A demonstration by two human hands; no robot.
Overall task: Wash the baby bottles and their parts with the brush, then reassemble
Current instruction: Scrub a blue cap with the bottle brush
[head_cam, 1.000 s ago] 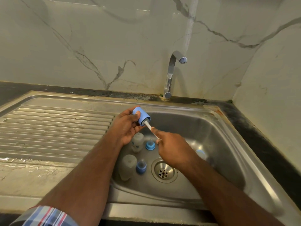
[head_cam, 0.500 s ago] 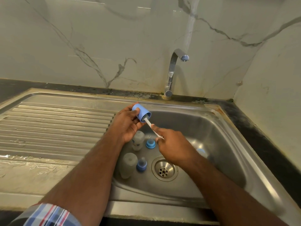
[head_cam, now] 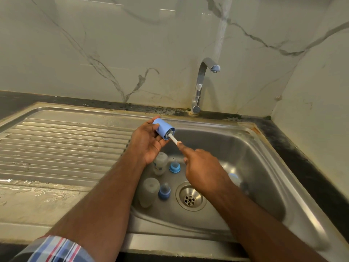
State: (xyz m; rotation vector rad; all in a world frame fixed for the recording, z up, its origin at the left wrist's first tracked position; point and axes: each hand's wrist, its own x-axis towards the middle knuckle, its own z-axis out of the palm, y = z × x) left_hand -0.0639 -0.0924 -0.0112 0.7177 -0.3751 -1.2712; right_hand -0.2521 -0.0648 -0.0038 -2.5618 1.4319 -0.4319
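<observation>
The blue cap (head_cam: pixel 163 131) is gripped by the left hand (head_cam: pixel 149 142) above the sink (head_cam: pixel 264 148); the brush (head_cam: pixel 172 138), bristles inside it, is clamped by the right hand (head_cam: pixel 203 172).

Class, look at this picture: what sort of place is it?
Most likely a home kitchen: a steel sink with ribbed draining board, a tap and a marble-look wall.

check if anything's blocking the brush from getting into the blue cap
Nothing visible blocks it. The brush already has its bristles inside the open mouth of the blue cap, which the left hand holds over the sink. The right hand holds the brush's white handle.
</observation>
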